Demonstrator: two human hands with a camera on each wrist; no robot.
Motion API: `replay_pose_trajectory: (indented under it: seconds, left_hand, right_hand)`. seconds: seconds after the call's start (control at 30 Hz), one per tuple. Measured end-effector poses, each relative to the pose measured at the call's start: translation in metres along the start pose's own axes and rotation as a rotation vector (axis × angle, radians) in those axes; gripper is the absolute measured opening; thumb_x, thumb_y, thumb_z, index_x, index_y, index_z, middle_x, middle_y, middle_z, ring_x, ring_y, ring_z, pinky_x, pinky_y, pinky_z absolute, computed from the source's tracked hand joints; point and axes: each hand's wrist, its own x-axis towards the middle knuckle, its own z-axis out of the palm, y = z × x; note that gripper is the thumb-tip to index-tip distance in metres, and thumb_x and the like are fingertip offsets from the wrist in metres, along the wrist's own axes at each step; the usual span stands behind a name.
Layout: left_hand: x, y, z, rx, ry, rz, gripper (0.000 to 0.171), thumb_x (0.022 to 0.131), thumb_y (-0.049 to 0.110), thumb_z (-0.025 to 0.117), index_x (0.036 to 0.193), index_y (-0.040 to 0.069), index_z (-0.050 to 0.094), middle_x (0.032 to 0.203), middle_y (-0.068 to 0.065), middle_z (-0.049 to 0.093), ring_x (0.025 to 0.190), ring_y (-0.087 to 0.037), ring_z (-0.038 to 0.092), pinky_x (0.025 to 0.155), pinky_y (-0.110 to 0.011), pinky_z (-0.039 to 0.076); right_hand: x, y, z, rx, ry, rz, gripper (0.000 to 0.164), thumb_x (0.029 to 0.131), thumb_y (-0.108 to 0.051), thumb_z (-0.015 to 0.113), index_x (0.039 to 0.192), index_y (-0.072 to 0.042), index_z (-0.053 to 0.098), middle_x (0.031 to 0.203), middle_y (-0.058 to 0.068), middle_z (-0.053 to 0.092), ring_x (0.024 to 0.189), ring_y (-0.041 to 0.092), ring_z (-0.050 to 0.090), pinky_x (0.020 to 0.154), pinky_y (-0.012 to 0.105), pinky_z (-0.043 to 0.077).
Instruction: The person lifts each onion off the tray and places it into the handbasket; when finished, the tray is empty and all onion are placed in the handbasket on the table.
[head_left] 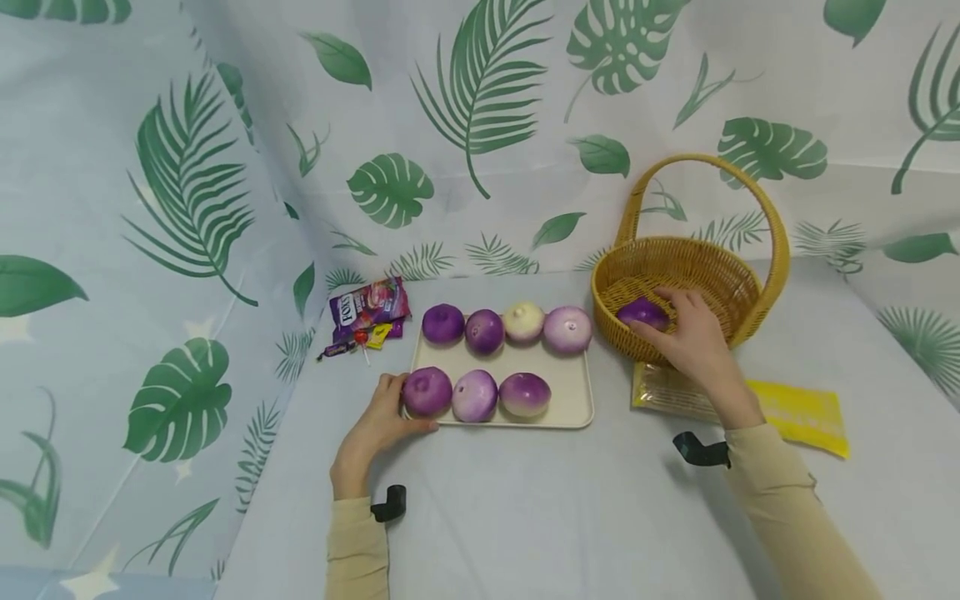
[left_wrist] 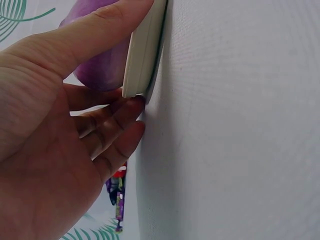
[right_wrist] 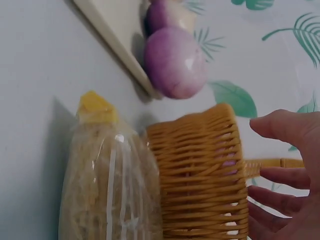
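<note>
Purple onion (head_left: 642, 313): inside wicker basket (head_left: 675, 252).
Tray (head_left: 572, 390): seven onions (head_left: 475, 396), four behind, three in front, one gap.
Left hand (head_left: 385, 418): grips tray corner.
Right hand (head_left: 693, 333): fingers spread at basket onion, apparently gripping nothing.
Progress: if trayward, seven done, one left; direction unclear.

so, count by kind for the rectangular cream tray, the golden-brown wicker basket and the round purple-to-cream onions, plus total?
Rectangular cream tray: 1
Golden-brown wicker basket with a tall handle: 1
Round purple-to-cream onions: 8 (7 on the tray, 1 in the basket)
Total: 10
</note>
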Motion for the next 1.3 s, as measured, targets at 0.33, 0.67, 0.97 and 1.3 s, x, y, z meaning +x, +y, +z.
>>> replay_pose_trajectory:
  seconds: [0.33,0.67,0.97,1.3]
  left_hand:
    - [-0.001,-0.001,-0.004,0.011,0.007,0.008,0.099,0.065,0.042,0.085,0.142,0.005,0.035,0.122,-0.010,0.038,0.120,-0.025,0.041,0.106,-0.045,0.032]
    - [-0.002,-0.003,-0.003,0.009,0.009,0.005,0.099,0.066,0.043,0.085,0.143,0.006,0.035,0.123,-0.009,0.038,0.120,-0.025,0.041,0.106,-0.045,0.032]
    - [0.000,-0.004,0.000,0.008,0.002,0.005,0.097,0.066,0.043,0.084,0.142,0.007,0.036,0.123,-0.008,0.037,0.120,-0.024,0.041,0.106,-0.046,0.032]
    - [0.001,-0.001,-0.001,0.013,0.001,0.010,0.098,0.066,0.043,0.084,0.142,0.006,0.036,0.123,-0.009,0.037,0.119,-0.024,0.040,0.106,-0.045,0.032]
  right_hand:
    - [-0.015,-0.040,0.022,0.044,0.020,-0.274,0.051,0.085,-0.025,0.071,0.124,0.001,0.052,0.116,0.019,0.051,0.106,0.036,0.049,0.090,0.052,0.040]
    - [-0.035,-0.075,0.077,0.161,-0.165,-0.366,0.067,0.080,-0.039,0.074,0.131,-0.003,0.048,0.125,0.012,0.048,0.105,0.030,0.054,0.085,0.045,0.048]
    - [-0.047,-0.089,0.115,0.187,-0.197,-0.429,0.073,0.071,-0.034,0.082,0.130,-0.007,0.047,0.122,0.012,0.046,0.111,0.030,0.049,0.095,0.044,0.043]
    - [-0.049,-0.089,0.123,0.167,-0.224,-0.381,0.061,0.073,-0.029,0.082,0.121,-0.004,0.055,0.116,0.009,0.053,0.108,0.023,0.050,0.095,0.039,0.043]
